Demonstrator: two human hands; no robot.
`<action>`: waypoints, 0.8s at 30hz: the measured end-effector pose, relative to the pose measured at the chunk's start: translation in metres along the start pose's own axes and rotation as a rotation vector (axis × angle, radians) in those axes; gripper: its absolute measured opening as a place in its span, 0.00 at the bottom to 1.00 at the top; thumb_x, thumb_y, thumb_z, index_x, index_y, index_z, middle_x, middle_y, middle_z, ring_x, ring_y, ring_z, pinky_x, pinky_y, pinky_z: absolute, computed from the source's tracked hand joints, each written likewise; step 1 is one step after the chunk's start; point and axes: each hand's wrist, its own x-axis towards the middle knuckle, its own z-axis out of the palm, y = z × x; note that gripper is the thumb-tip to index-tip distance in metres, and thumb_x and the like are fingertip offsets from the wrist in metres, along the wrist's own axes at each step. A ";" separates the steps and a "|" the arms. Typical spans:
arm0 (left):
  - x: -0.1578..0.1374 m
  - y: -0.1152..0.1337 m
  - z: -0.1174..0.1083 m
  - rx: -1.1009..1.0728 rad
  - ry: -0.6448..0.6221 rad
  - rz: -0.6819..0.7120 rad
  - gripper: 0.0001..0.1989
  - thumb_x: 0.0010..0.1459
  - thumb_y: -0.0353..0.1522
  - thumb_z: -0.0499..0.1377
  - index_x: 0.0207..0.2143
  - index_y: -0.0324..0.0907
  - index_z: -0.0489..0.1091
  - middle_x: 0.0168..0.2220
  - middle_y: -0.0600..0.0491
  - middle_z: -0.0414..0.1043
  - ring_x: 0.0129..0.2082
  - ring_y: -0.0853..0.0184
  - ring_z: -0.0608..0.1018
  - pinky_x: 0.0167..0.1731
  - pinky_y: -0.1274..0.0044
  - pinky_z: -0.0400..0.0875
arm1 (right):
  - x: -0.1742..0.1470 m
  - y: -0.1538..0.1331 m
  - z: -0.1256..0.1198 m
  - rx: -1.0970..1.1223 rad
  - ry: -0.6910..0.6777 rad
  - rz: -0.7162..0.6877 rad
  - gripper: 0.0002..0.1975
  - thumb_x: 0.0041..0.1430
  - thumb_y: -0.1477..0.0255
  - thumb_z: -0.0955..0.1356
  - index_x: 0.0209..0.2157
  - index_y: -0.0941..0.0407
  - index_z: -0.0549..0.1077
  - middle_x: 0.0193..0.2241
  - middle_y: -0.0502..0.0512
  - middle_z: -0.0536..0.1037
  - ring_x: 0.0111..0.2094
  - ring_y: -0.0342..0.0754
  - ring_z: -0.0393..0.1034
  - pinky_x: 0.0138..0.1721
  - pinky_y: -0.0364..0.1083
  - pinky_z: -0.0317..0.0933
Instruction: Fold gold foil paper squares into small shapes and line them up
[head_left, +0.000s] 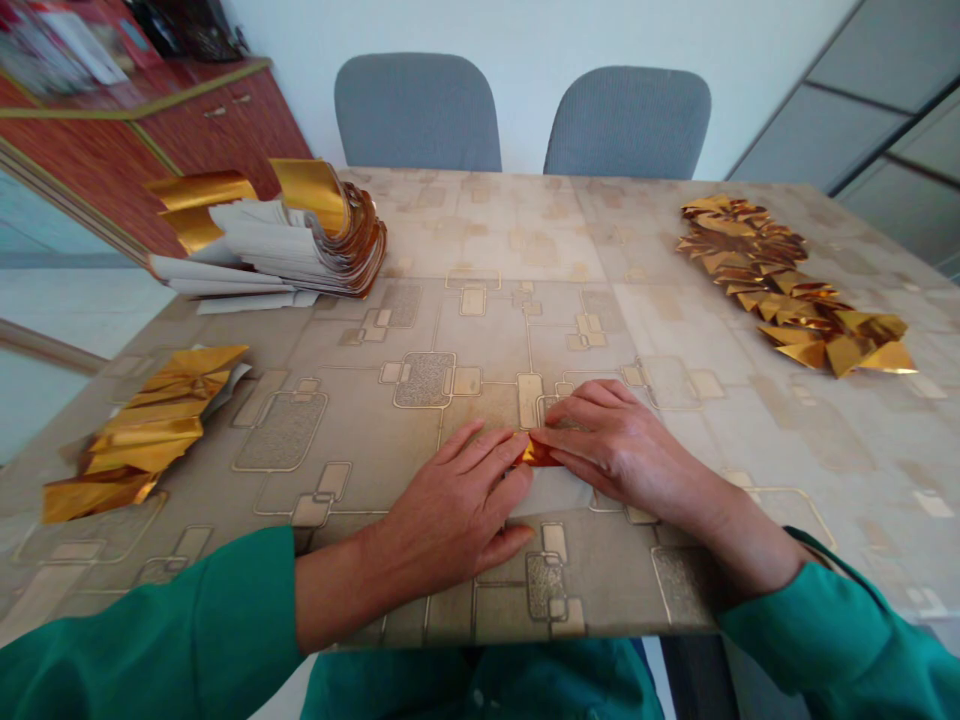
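A small folded piece of shiny gold foil paper (538, 454) lies on the table between my hands, mostly covered by fingers. My left hand (466, 500) presses its fingertips on the paper's left end, with the thumb tucked lower, near the tabletop. From the other side, my right hand (622, 440) holds the right end with fingers drawn together. How the paper is folded underneath cannot be made out.
Pleated gold paper (150, 430) lies at the left. Behind it sits a thick curled stack of gold-and-white sheets (300, 240). Folded gold pieces (795, 285) form a row at the right on the patterned tablecloth (480, 350). Two grey chairs (418, 112) stand beyond the table.
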 end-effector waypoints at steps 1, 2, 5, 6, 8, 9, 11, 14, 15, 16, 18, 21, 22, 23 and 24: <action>0.000 0.000 0.000 -0.009 0.006 0.000 0.18 0.61 0.40 0.60 0.47 0.34 0.70 0.57 0.38 0.70 0.57 0.51 0.71 0.61 0.57 0.61 | -0.001 0.002 0.000 -0.008 0.001 -0.001 0.12 0.69 0.67 0.63 0.45 0.52 0.78 0.39 0.54 0.78 0.42 0.48 0.66 0.46 0.49 0.54; 0.000 0.000 0.001 -0.018 0.014 -0.001 0.18 0.61 0.40 0.60 0.46 0.34 0.70 0.57 0.39 0.70 0.57 0.51 0.71 0.61 0.57 0.61 | -0.001 0.004 -0.001 -0.022 0.009 -0.002 0.11 0.69 0.67 0.64 0.44 0.52 0.78 0.38 0.54 0.78 0.41 0.48 0.66 0.45 0.49 0.54; -0.001 -0.001 0.001 -0.023 0.021 0.005 0.21 0.63 0.40 0.58 0.51 0.32 0.68 0.57 0.38 0.70 0.57 0.51 0.71 0.60 0.56 0.61 | -0.003 0.007 -0.001 -0.094 0.074 0.017 0.10 0.68 0.69 0.64 0.42 0.53 0.78 0.35 0.54 0.78 0.39 0.48 0.65 0.43 0.49 0.53; -0.001 -0.001 0.001 -0.018 0.013 0.009 0.22 0.64 0.41 0.57 0.52 0.32 0.67 0.57 0.38 0.70 0.57 0.51 0.71 0.60 0.56 0.61 | -0.003 0.007 -0.001 -0.112 0.093 0.029 0.10 0.68 0.70 0.64 0.42 0.54 0.79 0.34 0.55 0.78 0.39 0.48 0.65 0.42 0.49 0.53; -0.001 -0.001 0.000 -0.003 -0.003 0.013 0.23 0.65 0.41 0.55 0.54 0.33 0.67 0.58 0.39 0.69 0.57 0.51 0.71 0.60 0.56 0.60 | -0.003 0.003 -0.001 -0.112 0.091 0.038 0.10 0.69 0.69 0.64 0.40 0.55 0.78 0.32 0.54 0.77 0.38 0.48 0.64 0.41 0.49 0.53; -0.001 -0.001 0.000 0.005 -0.006 0.012 0.23 0.66 0.42 0.55 0.55 0.34 0.67 0.58 0.39 0.69 0.57 0.52 0.71 0.60 0.56 0.59 | -0.002 0.001 -0.001 -0.098 0.073 0.031 0.10 0.69 0.69 0.64 0.39 0.56 0.78 0.31 0.54 0.77 0.37 0.48 0.64 0.41 0.49 0.53; -0.001 -0.001 0.001 0.020 -0.002 0.010 0.24 0.66 0.42 0.54 0.56 0.34 0.67 0.58 0.40 0.70 0.58 0.52 0.71 0.61 0.56 0.58 | -0.001 -0.004 -0.001 -0.076 0.036 0.004 0.11 0.68 0.69 0.65 0.35 0.55 0.77 0.31 0.53 0.77 0.37 0.48 0.64 0.43 0.49 0.52; -0.002 -0.001 0.001 0.034 0.004 0.011 0.25 0.67 0.43 0.53 0.56 0.33 0.66 0.58 0.40 0.70 0.58 0.52 0.71 0.61 0.56 0.57 | -0.002 -0.005 -0.003 -0.105 0.015 -0.004 0.10 0.68 0.68 0.65 0.34 0.54 0.77 0.31 0.52 0.77 0.38 0.48 0.64 0.46 0.51 0.51; -0.002 -0.001 0.002 0.035 0.000 0.013 0.25 0.67 0.43 0.52 0.57 0.33 0.66 0.58 0.40 0.70 0.58 0.53 0.71 0.61 0.56 0.57 | -0.003 -0.003 -0.005 -0.120 0.012 0.001 0.09 0.67 0.68 0.66 0.35 0.54 0.77 0.31 0.52 0.77 0.38 0.49 0.64 0.46 0.52 0.51; -0.003 -0.002 0.002 0.035 -0.005 0.015 0.24 0.67 0.42 0.52 0.57 0.33 0.66 0.58 0.40 0.69 0.58 0.53 0.70 0.61 0.56 0.57 | -0.004 -0.001 -0.007 -0.132 0.009 0.005 0.09 0.67 0.68 0.66 0.37 0.53 0.78 0.31 0.52 0.78 0.38 0.49 0.64 0.46 0.52 0.50; -0.003 -0.003 0.001 0.034 -0.015 0.019 0.24 0.68 0.42 0.52 0.57 0.33 0.66 0.59 0.40 0.69 0.58 0.53 0.70 0.61 0.57 0.57 | -0.007 0.005 -0.010 -0.149 0.003 0.013 0.07 0.67 0.68 0.66 0.38 0.53 0.78 0.31 0.52 0.78 0.37 0.49 0.64 0.46 0.52 0.50; -0.004 -0.003 0.000 0.035 -0.003 0.019 0.23 0.67 0.41 0.53 0.55 0.33 0.68 0.56 0.40 0.71 0.55 0.53 0.72 0.58 0.58 0.61 | -0.010 0.012 -0.014 -0.198 0.038 0.041 0.07 0.66 0.69 0.67 0.37 0.53 0.78 0.29 0.52 0.77 0.36 0.50 0.64 0.44 0.53 0.51; -0.004 -0.003 0.000 0.035 -0.004 0.013 0.23 0.67 0.42 0.54 0.54 0.33 0.68 0.54 0.40 0.71 0.53 0.52 0.73 0.56 0.58 0.63 | -0.011 0.012 -0.014 -0.212 0.077 0.062 0.07 0.66 0.70 0.67 0.37 0.54 0.78 0.29 0.53 0.77 0.36 0.50 0.64 0.43 0.53 0.51; -0.003 -0.003 -0.001 0.033 -0.008 0.007 0.24 0.66 0.43 0.56 0.54 0.32 0.68 0.53 0.39 0.72 0.52 0.52 0.73 0.54 0.59 0.65 | -0.010 0.012 -0.013 -0.211 0.130 0.082 0.07 0.67 0.70 0.66 0.38 0.54 0.78 0.29 0.54 0.77 0.36 0.50 0.64 0.42 0.53 0.52; -0.003 -0.002 -0.001 0.029 -0.015 -0.002 0.26 0.64 0.45 0.57 0.54 0.32 0.68 0.52 0.38 0.72 0.50 0.51 0.73 0.52 0.60 0.67 | -0.009 0.010 -0.011 -0.185 0.185 0.092 0.08 0.67 0.71 0.66 0.40 0.54 0.78 0.31 0.54 0.78 0.36 0.50 0.64 0.41 0.52 0.54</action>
